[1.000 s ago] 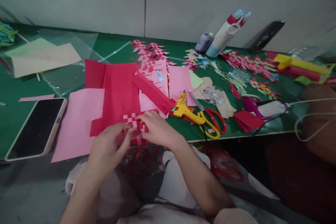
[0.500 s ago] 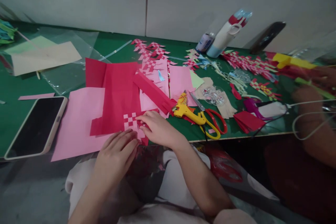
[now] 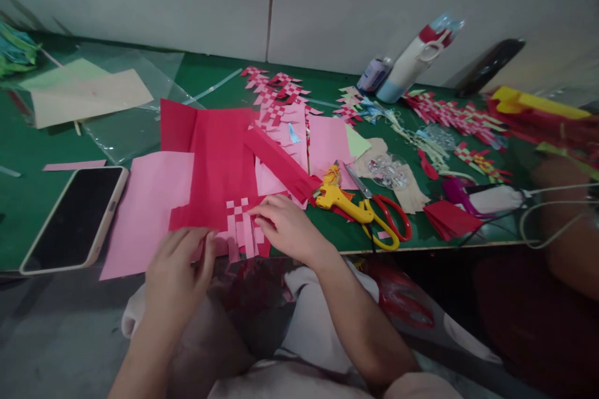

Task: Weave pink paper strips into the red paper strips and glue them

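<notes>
Near the table's front edge lies a small woven piece of pink and red paper strips (image 3: pixel 239 219), checkered at its top with loose pink ends hanging lower down. My right hand (image 3: pixel 287 230) is closed at its right side, thumb and index finger pinching a strip edge. Left of the weave, my left hand (image 3: pixel 175 268) is closed with thumb and fingertips together on a paper strip; its fingers partly hide that strip. Under and behind the weave are a large red paper sheet (image 3: pixel 224 156) and a pink sheet (image 3: pixel 150 199).
A phone (image 3: pixel 72 218) lies at left. To the right are a yellow glue gun (image 3: pixel 344 202), scissors (image 3: pixel 393 215), a bead case (image 3: pixel 388 171) and folded red paper (image 3: pixel 452 219). A bottle (image 3: pixel 414 65) and can (image 3: pixel 374 73) stand behind. Another person's arm (image 3: pixel 568 224) is at far right.
My left hand has drawn back to the left from the weave, and its loose pink strips now show. My right hand stays at the weave's right side. The view has shifted slightly.
</notes>
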A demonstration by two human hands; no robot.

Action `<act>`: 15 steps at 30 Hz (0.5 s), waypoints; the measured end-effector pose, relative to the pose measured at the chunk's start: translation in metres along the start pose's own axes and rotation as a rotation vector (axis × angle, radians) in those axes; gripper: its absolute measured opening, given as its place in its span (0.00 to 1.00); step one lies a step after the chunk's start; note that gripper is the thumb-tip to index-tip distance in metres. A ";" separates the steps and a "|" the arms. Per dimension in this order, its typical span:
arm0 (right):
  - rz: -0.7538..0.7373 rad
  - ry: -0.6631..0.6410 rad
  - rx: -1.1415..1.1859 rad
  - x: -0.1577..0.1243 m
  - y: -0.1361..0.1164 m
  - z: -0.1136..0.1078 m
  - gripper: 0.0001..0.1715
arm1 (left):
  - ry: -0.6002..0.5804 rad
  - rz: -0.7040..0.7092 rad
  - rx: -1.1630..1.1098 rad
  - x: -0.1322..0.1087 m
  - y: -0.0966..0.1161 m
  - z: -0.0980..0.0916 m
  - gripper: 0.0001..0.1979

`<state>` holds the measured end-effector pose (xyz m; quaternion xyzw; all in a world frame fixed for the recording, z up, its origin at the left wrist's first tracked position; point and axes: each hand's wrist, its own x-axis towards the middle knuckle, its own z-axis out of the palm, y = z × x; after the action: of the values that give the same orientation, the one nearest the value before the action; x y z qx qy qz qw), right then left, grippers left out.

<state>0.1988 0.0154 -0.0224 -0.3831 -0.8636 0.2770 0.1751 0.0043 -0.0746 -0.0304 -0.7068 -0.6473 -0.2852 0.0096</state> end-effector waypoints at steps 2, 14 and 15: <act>-0.010 0.024 -0.009 0.001 0.001 0.002 0.12 | -0.040 0.067 0.076 0.019 -0.005 0.002 0.12; 0.077 0.089 -0.021 0.005 0.008 0.012 0.13 | -0.270 0.139 0.050 0.059 -0.020 0.023 0.14; 0.082 0.090 -0.015 0.005 0.008 0.012 0.13 | -0.272 0.132 -0.002 0.061 -0.020 0.022 0.12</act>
<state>0.1938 0.0201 -0.0364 -0.4316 -0.8405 0.2599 0.1995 -0.0052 -0.0077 -0.0306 -0.7800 -0.5944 -0.1862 -0.0599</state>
